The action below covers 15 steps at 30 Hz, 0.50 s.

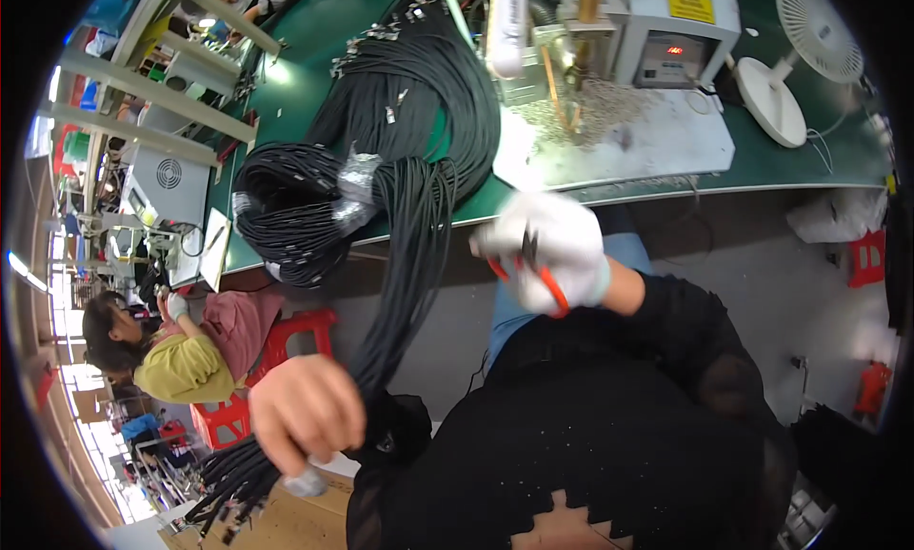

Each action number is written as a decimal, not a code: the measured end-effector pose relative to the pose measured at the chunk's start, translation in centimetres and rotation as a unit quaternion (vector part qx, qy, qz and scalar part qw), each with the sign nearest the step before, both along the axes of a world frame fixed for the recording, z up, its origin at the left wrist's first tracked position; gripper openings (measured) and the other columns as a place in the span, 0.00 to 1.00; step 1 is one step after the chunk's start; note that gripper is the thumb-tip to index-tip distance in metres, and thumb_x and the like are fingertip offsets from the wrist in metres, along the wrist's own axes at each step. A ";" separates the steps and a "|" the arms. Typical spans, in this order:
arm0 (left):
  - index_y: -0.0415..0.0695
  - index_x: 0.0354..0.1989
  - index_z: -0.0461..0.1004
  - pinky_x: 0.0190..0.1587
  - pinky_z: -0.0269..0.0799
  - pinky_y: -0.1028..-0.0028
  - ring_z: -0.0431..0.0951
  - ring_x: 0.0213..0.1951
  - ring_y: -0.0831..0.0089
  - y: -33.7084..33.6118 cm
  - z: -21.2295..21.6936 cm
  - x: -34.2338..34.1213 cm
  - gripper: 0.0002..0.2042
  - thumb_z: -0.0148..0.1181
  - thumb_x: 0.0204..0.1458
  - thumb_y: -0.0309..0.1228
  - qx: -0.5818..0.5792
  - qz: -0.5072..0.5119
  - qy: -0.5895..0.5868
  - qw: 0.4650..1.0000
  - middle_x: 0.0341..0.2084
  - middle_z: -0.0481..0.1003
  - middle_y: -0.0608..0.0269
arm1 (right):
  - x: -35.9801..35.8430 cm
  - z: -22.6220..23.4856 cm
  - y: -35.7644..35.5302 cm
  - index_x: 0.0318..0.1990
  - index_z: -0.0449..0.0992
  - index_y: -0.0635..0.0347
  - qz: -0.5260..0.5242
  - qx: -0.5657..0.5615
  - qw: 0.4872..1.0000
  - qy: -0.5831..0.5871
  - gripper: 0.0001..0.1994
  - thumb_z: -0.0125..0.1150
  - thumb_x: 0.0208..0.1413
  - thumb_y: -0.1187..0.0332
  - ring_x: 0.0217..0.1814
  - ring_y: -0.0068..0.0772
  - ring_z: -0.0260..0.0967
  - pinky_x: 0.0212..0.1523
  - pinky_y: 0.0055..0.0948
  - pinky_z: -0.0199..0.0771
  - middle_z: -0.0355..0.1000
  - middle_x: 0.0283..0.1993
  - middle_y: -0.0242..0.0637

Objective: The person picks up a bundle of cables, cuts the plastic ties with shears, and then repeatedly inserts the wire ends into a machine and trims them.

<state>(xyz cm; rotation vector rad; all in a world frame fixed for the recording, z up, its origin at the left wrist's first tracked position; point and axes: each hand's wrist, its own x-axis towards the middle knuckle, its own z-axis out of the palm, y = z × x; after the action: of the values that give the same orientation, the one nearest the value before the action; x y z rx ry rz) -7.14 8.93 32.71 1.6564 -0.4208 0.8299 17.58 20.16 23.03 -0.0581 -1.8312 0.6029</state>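
Observation:
My bare left hand (305, 412) is closed around a thick bundle of black cables (409, 264) that hangs off the edge of the green table (314, 64) and runs down past my lap. My right hand (547, 250), in a white glove, grips red-handled cutters (547, 283) just right of the bundle, near the table's edge. More black cables with taped, silver-wrapped sections lie coiled in a heap (400, 121) on the table.
A grey machine with a red display (671, 36) and a pile of small metal bits (590, 107) stand on a white mat. A white desk fan (795, 55) is at the right. Another person (181, 345) sits on a red stool at the left.

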 end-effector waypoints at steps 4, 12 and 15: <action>0.39 0.38 0.73 0.33 0.74 0.63 0.75 0.28 0.61 5.1 -5.0 8.4 0.13 0.57 0.56 0.38 -0.055 -0.056 0.000 0.997 0.28 0.75 0.56 | 8.1 -0.1 -4.0 0.40 0.74 0.68 -0.078 -0.186 0.979 -0.043 0.13 0.50 0.46 0.76 0.16 0.30 0.67 0.25 0.23 0.71 0.72 0.20 0.34; 0.34 0.51 0.66 0.31 0.72 0.78 0.75 0.26 0.80 14.3 -7.7 24.7 0.23 0.63 0.47 0.28 -0.097 -0.058 0.534 0.838 0.28 0.74 0.63 | 21.9 -4.3 -0.8 0.53 0.61 0.70 -0.034 -0.572 0.723 0.386 0.19 0.46 0.62 0.62 0.53 0.45 0.69 0.50 0.38 0.73 0.70 0.50 0.54; 0.33 0.50 0.66 0.31 0.72 0.78 0.75 0.26 0.79 17.4 -8.6 29.3 0.22 0.63 0.45 0.26 -0.051 -0.102 0.557 0.822 0.27 0.74 0.63 | 24.7 -4.8 -2.3 0.50 0.64 0.64 0.011 -0.544 0.754 0.369 0.21 0.53 0.60 0.55 0.58 0.51 0.65 0.61 0.45 0.64 0.66 0.53 0.58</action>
<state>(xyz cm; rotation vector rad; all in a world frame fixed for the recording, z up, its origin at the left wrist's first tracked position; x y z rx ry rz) 22.18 26.35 24.15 1.6653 0.2772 -0.3472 42.28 17.88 18.27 -0.5019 -0.5301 1.4089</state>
